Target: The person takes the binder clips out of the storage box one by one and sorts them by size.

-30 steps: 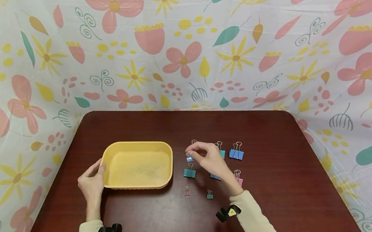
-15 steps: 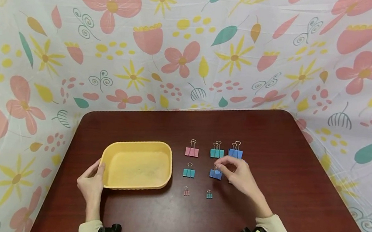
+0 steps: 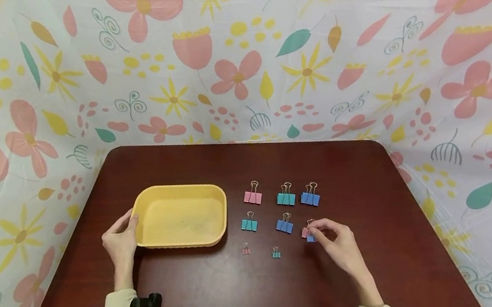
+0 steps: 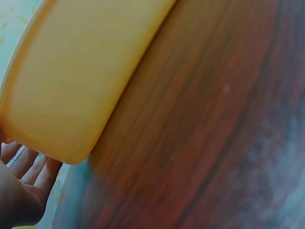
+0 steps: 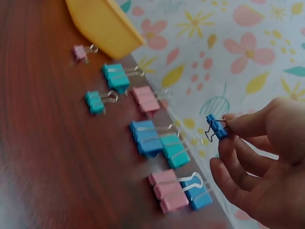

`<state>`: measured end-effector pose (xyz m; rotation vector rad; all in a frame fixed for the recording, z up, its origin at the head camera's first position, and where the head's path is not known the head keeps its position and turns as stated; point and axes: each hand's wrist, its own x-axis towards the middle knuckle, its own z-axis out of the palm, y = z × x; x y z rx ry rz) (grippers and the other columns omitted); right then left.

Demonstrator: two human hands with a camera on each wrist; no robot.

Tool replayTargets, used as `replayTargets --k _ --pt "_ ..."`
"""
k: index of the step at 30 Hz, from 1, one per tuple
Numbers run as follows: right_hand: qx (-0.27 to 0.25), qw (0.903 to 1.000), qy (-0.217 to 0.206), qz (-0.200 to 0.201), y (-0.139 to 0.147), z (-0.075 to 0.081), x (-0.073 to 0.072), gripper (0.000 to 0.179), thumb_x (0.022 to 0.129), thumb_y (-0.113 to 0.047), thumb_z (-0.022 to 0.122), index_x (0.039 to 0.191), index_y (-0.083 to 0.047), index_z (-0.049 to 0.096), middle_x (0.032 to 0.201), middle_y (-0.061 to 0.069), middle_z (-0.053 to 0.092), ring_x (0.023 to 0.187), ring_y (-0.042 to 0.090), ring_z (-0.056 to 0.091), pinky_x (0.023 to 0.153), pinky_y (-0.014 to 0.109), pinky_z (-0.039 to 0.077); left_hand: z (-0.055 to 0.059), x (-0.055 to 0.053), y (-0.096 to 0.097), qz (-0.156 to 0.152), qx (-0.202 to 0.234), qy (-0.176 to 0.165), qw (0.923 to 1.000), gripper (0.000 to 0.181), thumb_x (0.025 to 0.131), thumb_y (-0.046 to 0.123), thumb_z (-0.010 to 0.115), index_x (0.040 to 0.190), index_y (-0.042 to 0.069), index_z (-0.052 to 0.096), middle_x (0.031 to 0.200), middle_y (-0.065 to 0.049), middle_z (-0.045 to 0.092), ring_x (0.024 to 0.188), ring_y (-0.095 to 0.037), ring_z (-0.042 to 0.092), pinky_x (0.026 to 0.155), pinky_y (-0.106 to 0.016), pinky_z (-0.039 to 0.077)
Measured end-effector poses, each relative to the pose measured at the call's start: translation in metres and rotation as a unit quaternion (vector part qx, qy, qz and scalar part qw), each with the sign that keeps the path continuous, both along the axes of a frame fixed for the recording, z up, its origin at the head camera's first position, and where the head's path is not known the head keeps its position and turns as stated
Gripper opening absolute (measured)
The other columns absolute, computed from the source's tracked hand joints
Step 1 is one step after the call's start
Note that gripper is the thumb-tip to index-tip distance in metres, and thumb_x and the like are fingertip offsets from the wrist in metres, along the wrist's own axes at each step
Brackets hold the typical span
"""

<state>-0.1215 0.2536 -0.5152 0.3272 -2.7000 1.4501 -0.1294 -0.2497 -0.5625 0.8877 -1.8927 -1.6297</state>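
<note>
My right hand (image 3: 338,244) pinches a small blue binder clip (image 5: 217,127) between thumb and fingers, by a wire handle in the right wrist view. In the head view that hand is beside the middle row's pink binder clip (image 3: 304,232), partly hiding it. My left hand (image 3: 121,240) holds the left end of a yellow plastic bin (image 3: 177,244), thumb at the rim and fingers along the outside. In the left wrist view, several of its fingers (image 4: 29,167) show against the bin's end wall (image 4: 62,119). The bin has no clips in it.
The back row holds large pink (image 3: 253,197), teal (image 3: 286,199) and blue (image 3: 310,199) binder clips. The middle row has teal (image 3: 249,224) and blue (image 3: 284,226) ones; smaller pink (image 3: 246,251) and teal (image 3: 276,254) clips lie in front. A floral cloth (image 3: 242,35) hangs behind the table.
My right hand has moved rightward from the left column of clips, past the middle blue clip, to the middle row's pink clip, carrying the small blue clip. The left hand stays on the bin.
</note>
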Motion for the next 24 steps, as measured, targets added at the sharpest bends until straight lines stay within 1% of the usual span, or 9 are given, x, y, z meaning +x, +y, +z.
replayTargets --k 2,4,8,12,14,16,20,22,24 --pt "0.008 0.9999 -0.008 -0.006 0.003 -0.002 0.001 0.009 0.097 -0.012 0.068 0.103 -0.010 0.075 0.096 0.005 0.077 0.081 0.014 0.068 0.070 0.024 0.054 0.001 0.000 0.000 0.000 0.002 -0.002 1.0000 0.028 0.088 0.027 0.080 0.112 0.012 0.080 0.079 0.031 0.067 0.071 0.011 0.066 0.062 -0.009 0.053" --pt "0.019 0.9996 -0.019 -0.011 0.004 -0.006 0.003 0.009 0.097 -0.013 0.069 0.103 -0.010 0.075 0.096 0.002 0.077 0.080 0.013 0.066 0.069 0.024 0.053 0.001 0.000 -0.001 0.004 -0.002 -0.001 1.0000 0.028 0.088 0.026 0.080 0.111 0.012 0.080 0.079 0.031 0.067 0.071 0.011 0.066 0.062 -0.009 0.053" --pt "0.032 0.9989 -0.035 -0.006 0.003 -0.018 0.009 0.007 0.096 -0.015 0.071 0.100 -0.011 0.075 0.090 -0.002 0.073 0.076 0.010 0.061 0.067 0.024 0.050 0.001 0.000 -0.002 0.009 -0.008 0.008 0.9999 0.027 0.088 0.024 0.080 0.111 0.009 0.080 0.078 0.031 0.066 0.070 0.012 0.065 0.061 -0.008 0.053" --pt "0.022 0.9986 -0.047 0.005 0.001 -0.032 0.013 0.005 0.095 -0.014 0.072 0.096 -0.009 0.075 0.085 -0.001 0.071 0.072 0.010 0.063 0.065 0.023 0.051 0.000 -0.001 -0.004 0.009 -0.008 0.020 0.9997 0.029 0.088 0.023 0.080 0.111 0.007 0.079 0.079 0.030 0.067 0.070 0.011 0.066 0.060 -0.008 0.053" --pt "0.019 0.9983 -0.054 0.003 0.000 -0.038 0.015 0.004 0.094 -0.013 0.073 0.094 -0.009 0.075 0.083 -0.001 0.071 0.071 0.011 0.066 0.064 0.023 0.052 -0.001 0.000 -0.005 0.007 -0.007 0.021 0.9997 0.029 0.088 0.023 0.080 0.112 0.006 0.079 0.078 0.030 0.067 0.070 0.012 0.066 0.061 -0.008 0.052" --pt "0.019 0.9978 -0.063 -0.003 -0.001 -0.043 0.017 0.005 0.093 -0.014 0.074 0.094 -0.009 0.075 0.083 -0.001 0.072 0.071 0.012 0.067 0.064 0.022 0.053 -0.002 0.002 -0.005 0.003 -0.009 0.016 0.9998 0.029 0.089 0.023 0.079 0.112 0.006 0.079 0.077 0.031 0.067 0.071 0.012 0.065 0.061 -0.007 0.052" --pt "0.032 0.9967 -0.071 -0.021 -0.003 -0.048 0.021 0.005 0.091 -0.015 0.076 0.094 -0.011 0.075 0.086 -0.001 0.072 0.073 0.010 0.068 0.066 0.022 0.054 -0.002 0.005 -0.007 -0.013 -0.017 0.008 0.9997 0.028 0.091 0.024 0.077 0.113 0.006 0.079 0.079 0.027 0.069 0.072 0.012 0.065 0.063 -0.006 0.051" --pt "0.045 0.9965 -0.063 -0.029 -0.003 -0.046 0.022 0.004 0.091 -0.014 0.076 0.095 -0.012 0.076 0.089 -0.001 0.073 0.074 0.010 0.068 0.067 0.023 0.055 0.000 0.007 -0.009 -0.027 -0.020 0.001 0.9994 0.031 0.093 0.027 0.074 0.115 0.006 0.077 0.084 0.026 0.070 0.075 0.012 0.064 0.065 -0.005 0.050" --pt "0.067 0.9962 -0.042 -0.037 -0.004 -0.042 0.022 0.004 0.092 -0.015 0.075 0.096 -0.015 0.076 0.093 -0.001 0.074 0.080 0.009 0.068 0.071 0.026 0.056 0.003 0.008 -0.011 -0.043 -0.027 -0.001 0.9987 0.034 0.096 0.030 0.071 0.119 0.005 0.075 0.088 0.028 0.069 0.079 0.014 0.063 0.068 -0.004 0.049"
